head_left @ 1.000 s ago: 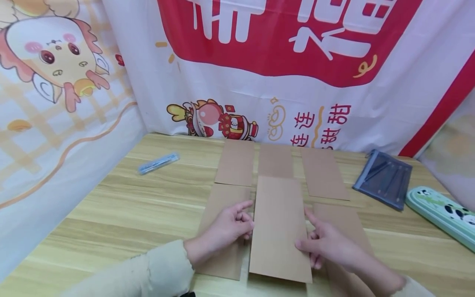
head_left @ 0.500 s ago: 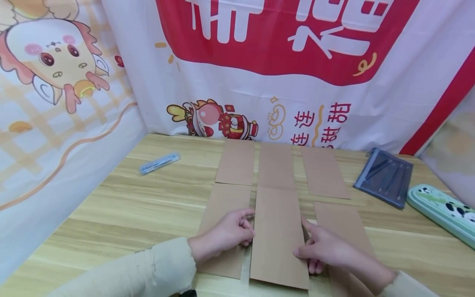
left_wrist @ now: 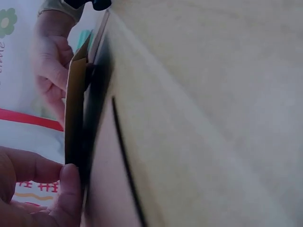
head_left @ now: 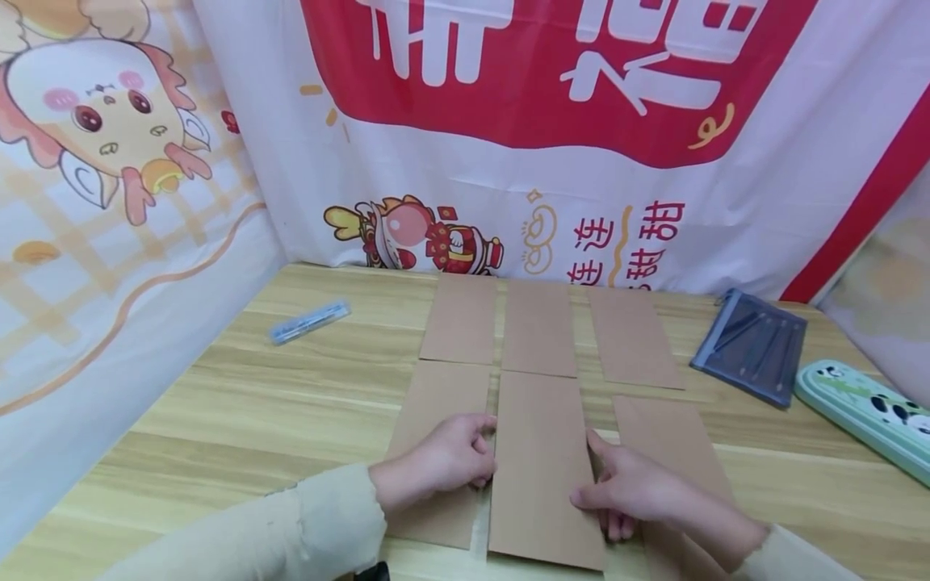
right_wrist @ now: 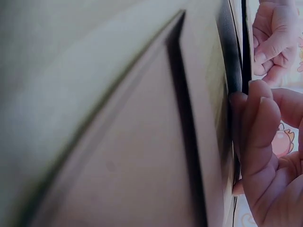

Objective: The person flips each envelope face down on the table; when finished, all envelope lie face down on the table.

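Observation:
Both hands are at a brown rectangular card (head_left: 541, 468) in the middle of the front row. My right hand (head_left: 632, 484) grips its right edge, thumb on top and other fingers at the side and below. At the left edge, my left hand (head_left: 450, 456) pinches with thumb and fingertips, also seen close up in the left wrist view, where the card (left_wrist: 75, 109) appears edge-on. Under my left hand lies another brown card (head_left: 436, 403). One more card (head_left: 676, 440) lies partly hidden beneath my right hand and forearm. The right wrist view shows the right fingers (right_wrist: 265, 127) at the edge.
Behind stands a row of three brown cards, left (head_left: 459, 319), middle (head_left: 539, 327) and right (head_left: 634, 337), flat on the wooden table (head_left: 218, 420). A blue pen pack (head_left: 310, 322) lies left, a dark zip pouch (head_left: 751, 347) and a green panda case (head_left: 868, 420) right.
The held card has come toward me and lower. It overlapped the far middle card before; now its far edge meets that card's near edge. Both hands still hold it.

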{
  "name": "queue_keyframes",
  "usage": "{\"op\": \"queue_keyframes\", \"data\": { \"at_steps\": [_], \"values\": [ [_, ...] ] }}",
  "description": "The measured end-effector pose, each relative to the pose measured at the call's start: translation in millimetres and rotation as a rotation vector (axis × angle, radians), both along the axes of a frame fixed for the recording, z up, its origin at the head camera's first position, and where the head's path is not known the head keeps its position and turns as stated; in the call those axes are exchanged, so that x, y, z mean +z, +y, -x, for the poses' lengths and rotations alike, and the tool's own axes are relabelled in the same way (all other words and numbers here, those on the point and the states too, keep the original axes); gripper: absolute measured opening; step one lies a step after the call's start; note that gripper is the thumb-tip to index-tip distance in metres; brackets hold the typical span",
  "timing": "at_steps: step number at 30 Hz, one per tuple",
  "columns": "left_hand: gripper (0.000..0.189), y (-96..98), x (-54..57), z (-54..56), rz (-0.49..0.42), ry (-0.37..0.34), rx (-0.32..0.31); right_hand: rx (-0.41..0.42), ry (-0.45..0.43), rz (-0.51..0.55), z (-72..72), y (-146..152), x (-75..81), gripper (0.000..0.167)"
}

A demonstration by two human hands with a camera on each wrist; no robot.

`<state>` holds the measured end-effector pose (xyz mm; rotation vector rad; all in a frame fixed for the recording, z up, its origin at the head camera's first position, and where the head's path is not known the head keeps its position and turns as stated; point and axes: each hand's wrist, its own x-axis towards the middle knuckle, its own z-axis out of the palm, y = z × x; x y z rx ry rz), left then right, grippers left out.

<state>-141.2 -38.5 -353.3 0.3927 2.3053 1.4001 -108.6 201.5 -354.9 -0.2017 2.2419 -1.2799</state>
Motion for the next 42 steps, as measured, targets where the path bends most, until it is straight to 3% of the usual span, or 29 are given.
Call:
{"op": "queue_keyframes", "data": {
  "at_steps": [8,18,22,26,30,36,42],
  "values": [
    [0.06,-8.8,12.4,0.3,0.038,0.026,-0.05,-0.008,-0.02,-0.013,0.3,-2.6,0.1,0.099],
    [0.058,-11.5,9.3,-1.0,0.0,0.002,-0.058,-0.031,-0.037,-0.001,0.1,-3.4,1.4,0.097],
    [0.056,-10.8,11.2,1.3,-0.023,0.026,-0.063,-0.04,0.014,0.025,-0.8,-0.8,4.2,0.093],
    [0.055,-5.9,16.4,6.6,-0.096,0.025,-0.063,-0.062,0.12,0.109,0.2,8.4,16.4,0.079],
    [0.053,6.5,20.1,10.7,-0.248,-0.014,-0.071,-0.101,0.203,0.176,0.1,25.9,34.0,0.062],
    [0.044,34.6,21.1,12.7,-0.497,-0.138,-0.075,-0.204,0.236,0.105,-2.6,60.1,48.3,0.049],
    [0.039,60.2,20.1,21.4,-0.629,-0.275,-0.025,-0.294,0.215,0.039,-4.1,102.5,45.2,0.048]
  ]
}}
